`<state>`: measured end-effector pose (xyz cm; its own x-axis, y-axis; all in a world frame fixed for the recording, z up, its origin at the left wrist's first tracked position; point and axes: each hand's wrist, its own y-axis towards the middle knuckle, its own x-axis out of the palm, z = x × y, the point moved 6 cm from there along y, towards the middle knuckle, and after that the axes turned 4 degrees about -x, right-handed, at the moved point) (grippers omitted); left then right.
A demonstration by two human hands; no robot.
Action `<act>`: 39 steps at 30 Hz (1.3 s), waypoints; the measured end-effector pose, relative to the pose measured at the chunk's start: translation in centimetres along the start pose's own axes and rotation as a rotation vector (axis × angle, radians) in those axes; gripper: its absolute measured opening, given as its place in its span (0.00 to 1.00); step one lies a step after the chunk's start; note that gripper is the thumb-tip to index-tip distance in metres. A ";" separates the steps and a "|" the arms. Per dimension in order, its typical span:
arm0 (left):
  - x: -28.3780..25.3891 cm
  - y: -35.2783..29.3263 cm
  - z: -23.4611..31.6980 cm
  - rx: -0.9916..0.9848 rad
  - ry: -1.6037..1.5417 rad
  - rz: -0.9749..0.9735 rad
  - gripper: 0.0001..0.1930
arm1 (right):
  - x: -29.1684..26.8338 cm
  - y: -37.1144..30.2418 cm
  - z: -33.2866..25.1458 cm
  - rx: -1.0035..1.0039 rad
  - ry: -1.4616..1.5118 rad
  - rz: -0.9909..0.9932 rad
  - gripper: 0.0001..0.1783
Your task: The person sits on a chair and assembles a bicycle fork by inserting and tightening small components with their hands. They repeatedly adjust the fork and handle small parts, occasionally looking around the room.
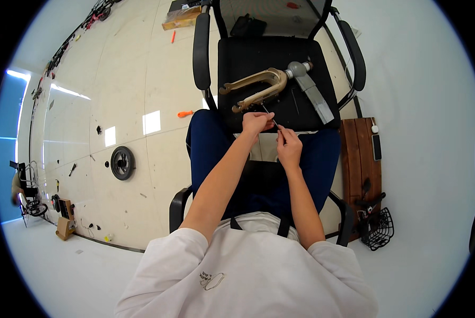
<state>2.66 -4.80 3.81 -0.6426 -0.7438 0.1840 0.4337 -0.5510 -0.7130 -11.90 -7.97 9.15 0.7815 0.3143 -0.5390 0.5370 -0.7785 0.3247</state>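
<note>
A thin metal rod (274, 122) is pinched between my hands, over the front edge of a black chair seat. My left hand (255, 123) has its fingers closed around the middle of the rod. My right hand (289, 151) grips the lower end between thumb and fingertips. The rod's upper end points at a tan bicycle fork (272, 77) lying on the seat, its two legs toward the left. I cannot tell whether the rod touches it. Around the fork's right end is a grey rounded piece with a long flat grey strip (317, 100). A thin dark rod (295, 101) lies beside that strip.
Black armrests (201, 50) flank the seat. On the tiled floor at left are an orange-handled tool (185, 114), a small black wheel (122, 163) and scattered small parts. To the right stands a brown wooden bench (354, 159) with a phone (377, 147); a black wire basket (379, 230) is beside it.
</note>
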 end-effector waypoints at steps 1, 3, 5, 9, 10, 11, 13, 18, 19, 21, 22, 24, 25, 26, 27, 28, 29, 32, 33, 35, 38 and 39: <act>-0.1 -0.1 0.0 0.004 0.011 0.010 0.09 | -0.2 -0.1 -0.8 -0.110 -0.119 0.011 0.10; -0.3 -0.1 0.2 0.017 0.029 0.028 0.09 | -0.3 -0.1 -1.4 -0.191 -0.183 0.029 0.14; -0.3 0.1 0.3 -0.012 0.013 0.010 0.09 | -0.1 -0.1 -1.4 -0.133 -0.071 0.042 0.18; 0.2 0.2 0.1 -0.040 -0.053 -0.031 0.08 | 1.3 -1.3 2.1 0.454 0.636 -0.015 0.19; 0.3 0.2 0.0 -0.038 -0.061 -0.052 0.09 | 1.8 -1.2 3.1 0.558 0.755 -0.054 0.18; 0.3 0.2 -0.1 -0.037 -0.069 -0.074 0.09 | 2.0 -1.6 3.9 0.636 0.801 -0.034 0.19; 0.3 0.4 -0.2 -0.021 -0.080 -0.098 0.10 | 1.9 -1.5 3.6 0.786 0.897 -0.001 0.21; 0.7 0.4 -0.6 0.025 -0.127 -0.136 0.11 | 2.2 -1.8 3.6 0.861 0.855 -0.057 0.19; 0.8 0.3 -0.6 0.025 -0.152 -0.151 0.11 | 2.1 -1.7 3.5 0.773 0.789 -0.046 0.17; 0.7 0.2 -0.7 0.026 -0.201 -0.176 0.11 | 1.3 -1.1 2.8 0.541 0.551 -0.028 0.14; 0.6 0.2 -0.8 0.023 -0.191 -0.155 0.12 | 0.7 -0.7 2.0 0.395 0.379 -0.021 0.12; 0.4 0.2 -0.7 0.018 -0.168 -0.116 0.12 | -0.2 -0.2 0.3 0.114 0.077 0.019 0.10; 0.3 0.1 -0.6 0.024 -0.120 -0.072 0.12 | -0.5 -0.2 -0.5 -0.020 -0.055 0.051 0.10; 0.2 0.0 -0.5 0.030 -0.074 -0.028 0.12 | -0.6 -0.3 -1.3 -0.155 -0.187 0.082 0.09; -0.1 0.1 -0.6 0.037 -0.029 0.018 0.12 | -0.5 -0.2 -1.3 -0.099 -0.122 0.066 0.10; -0.2 0.3 -0.5 0.060 -0.021 0.024 0.10 | -0.4 -0.1 -1.2 -0.045 -0.056 0.049 0.11; -0.2 0.4 -0.4 0.085 -0.017 0.032 0.08 | -0.3 0.0 -1.2 0.007 0.009 0.028 0.13; -0.6 1.8 -0.7 0.131 0.015 0.026 0.03 | 0.9 -0.8 0.3 0.171 0.248 -0.024 0.18; -0.1 1.7 -0.9 0.156 0.086 -0.009 0.04 | 1.4 -1.2 1.5 0.330 0.442 -0.073 0.17; 0.9 0.6 -0.5 0.131 -0.060 -0.077 0.04 | 2.2 -2.5 3.9 0.696 0.814 -0.081 0.18; 1.0 2.1 -1.6 0.095 -0.233 -0.119 0.03 | 2.3 -2.0 3.3 0.685 0.729 -0.054 0.17; 1.1 2.4 -1.7 0.059 -0.229 -0.102 0.04 | 2.1 -1.7 3.2 0.631 0.686 -0.018 0.16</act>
<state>1.93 -6.31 1.17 -0.5280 -0.7460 0.4058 0.4149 -0.6435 -0.6432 -12.21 -7.68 4.96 0.8994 0.4250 0.1022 0.4362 -0.8583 -0.2701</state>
